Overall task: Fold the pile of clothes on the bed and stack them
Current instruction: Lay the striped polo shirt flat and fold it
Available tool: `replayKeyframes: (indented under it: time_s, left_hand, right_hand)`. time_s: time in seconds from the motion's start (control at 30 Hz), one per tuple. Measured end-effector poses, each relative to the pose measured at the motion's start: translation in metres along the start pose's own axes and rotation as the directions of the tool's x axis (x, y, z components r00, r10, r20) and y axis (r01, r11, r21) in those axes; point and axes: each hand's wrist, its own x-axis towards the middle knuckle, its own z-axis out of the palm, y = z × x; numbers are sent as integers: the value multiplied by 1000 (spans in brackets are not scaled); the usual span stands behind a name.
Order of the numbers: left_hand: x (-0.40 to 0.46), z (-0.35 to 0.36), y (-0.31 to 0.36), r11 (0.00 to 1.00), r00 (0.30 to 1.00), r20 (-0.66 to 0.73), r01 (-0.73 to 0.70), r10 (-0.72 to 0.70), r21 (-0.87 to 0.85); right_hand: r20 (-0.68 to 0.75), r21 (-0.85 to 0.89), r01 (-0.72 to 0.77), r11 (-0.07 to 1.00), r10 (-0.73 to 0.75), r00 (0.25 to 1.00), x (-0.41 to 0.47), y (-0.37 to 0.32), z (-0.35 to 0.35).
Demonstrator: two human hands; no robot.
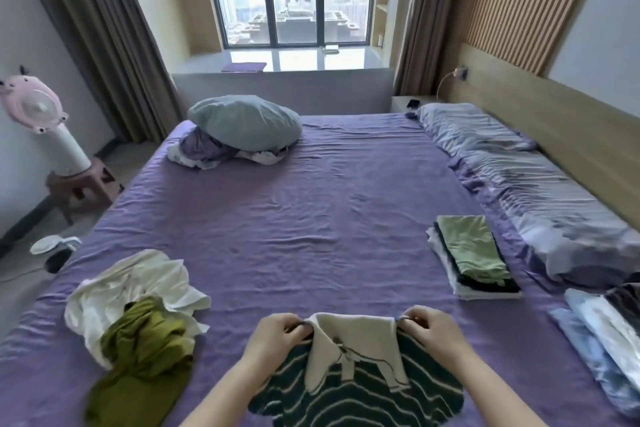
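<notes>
While both hands pinch shoulders of striped sweater point(356, 388), step in hand appears to be spreading it flat on bed point(311, 204) before folding.

Head view: left hand point(277, 334) and right hand point(427, 331), fingers curled, each grasping a collar corner. Unfolded pile point(138, 308) lies left; folded stack point(474, 256) right. Next move likely calls for smoothing sweater, folding sleeves inward.

Your bed point(329, 204): purple sheet, wrinkled. On it: unfolded pile point(135, 302) near left; folded stack point(474, 256) right; striped sweater point(356, 381) at near edge; grey-green pillow point(246, 121) on bundled cloth far left; rolled quilt point(540, 191) along the headboard side; folded blue cloth point(602, 357) near right.
</notes>
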Motion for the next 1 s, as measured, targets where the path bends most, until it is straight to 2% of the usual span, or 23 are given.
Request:
replayKeyframes:
  time_s: [0.23,0.4,0.5,0.6,0.73,0.77,0.83,0.9,0.97,1.0]
  left_hand:
    - [87,39,-69,991,984,126,133,-128,-31]
    - [148,58,-88,985,970,174,173,-169,-11]
    - [177,67,-100,983,964,218,170,-151,-70]
    - [201,68,-113,967,931,336,205,-144,-152]
    - [243,47,-124,943,818,562,272,-122,-191]
    - [256,46,-126,927,825,547,305,-142,-218]
    - [284,57,-134,882,890,380,373,-253,-287]
    - [305,79,-145,889,915,165,398,-368,-226]
    - [317,100,-153,911,913,94,404,-396,-83]
    - [320,106,-156,917,915,91,398,-393,-39]
  right_hand:
    - [-34,-88,-256,963,254,967,74,45,75]
    - [-11,-130,-315,940,316,949,118,67,97]
    - [14,-68,-276,959,277,961,143,82,102]
    - [107,41,-255,966,249,962,160,97,100]
    - [300,172,-324,930,263,917,200,110,83]
    - [287,216,-343,914,276,917,217,114,81]
    - [156,253,-362,897,331,931,252,125,86]
    - [44,76,-371,925,369,928,278,141,102]
    - [36,-165,-338,927,348,937,291,156,122]
    - [39,-231,-308,923,325,945,293,161,129]
